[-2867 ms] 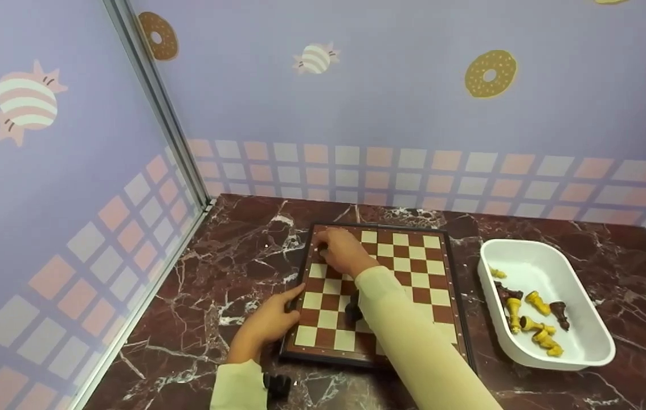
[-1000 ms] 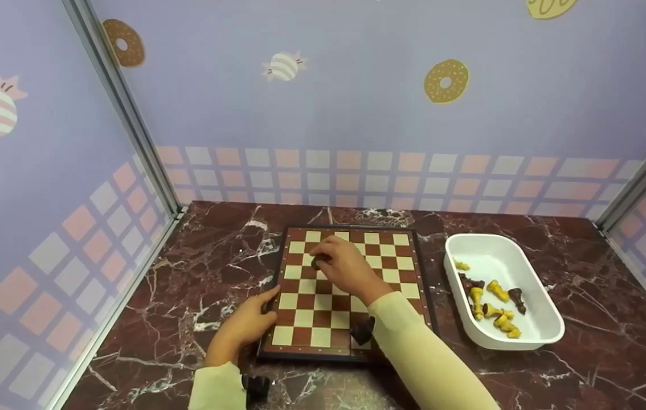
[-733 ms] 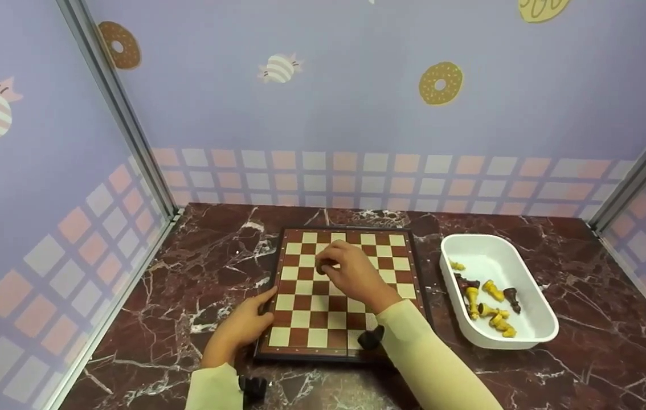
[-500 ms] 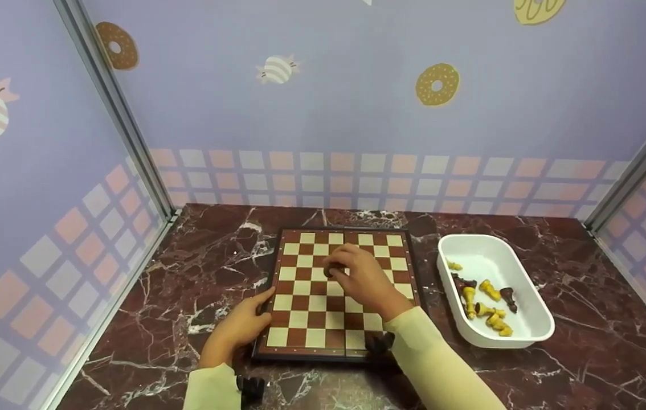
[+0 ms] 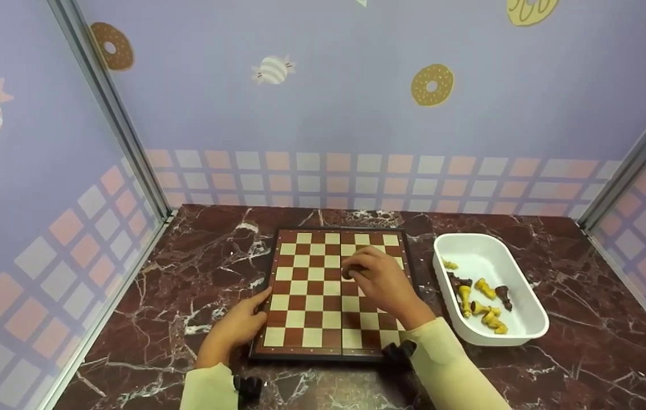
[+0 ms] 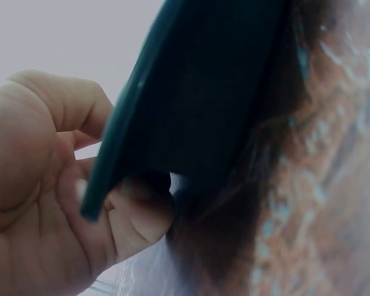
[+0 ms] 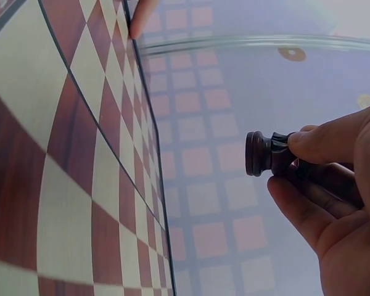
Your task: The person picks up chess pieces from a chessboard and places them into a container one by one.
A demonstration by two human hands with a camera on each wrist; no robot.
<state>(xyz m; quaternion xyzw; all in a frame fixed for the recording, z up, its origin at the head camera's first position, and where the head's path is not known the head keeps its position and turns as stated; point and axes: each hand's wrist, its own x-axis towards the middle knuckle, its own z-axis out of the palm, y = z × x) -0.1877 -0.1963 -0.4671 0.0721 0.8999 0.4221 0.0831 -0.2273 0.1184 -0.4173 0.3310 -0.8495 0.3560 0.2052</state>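
A dark brown chess piece (image 7: 259, 154) is pinched by the thumb and fingers of my right hand (image 5: 388, 282), its round base facing the board. Its upper part is hidden in the fingers. In the head view this hand is over the right half of the checkered chessboard (image 5: 314, 287). My left hand (image 5: 237, 324) grips the chessboard's left edge; in the left wrist view the dark board edge (image 6: 120, 135) passes between thumb and fingers (image 6: 145, 216).
To the right of the board stands a white plastic tub (image 5: 534, 319) with several yellow chess pieces (image 5: 465, 299) and a few dark ones (image 5: 503, 297) lying in it. Marbled dark red tabletop (image 5: 215, 250) surrounds the board, and patterned walls (image 5: 328, 114) rise behind and at the sides.
My right hand has moved from the board's far left corner rightward to its right half, carrying the dark chess piece. The left hand keeps its grip on the edge; the head view has shifted slightly.
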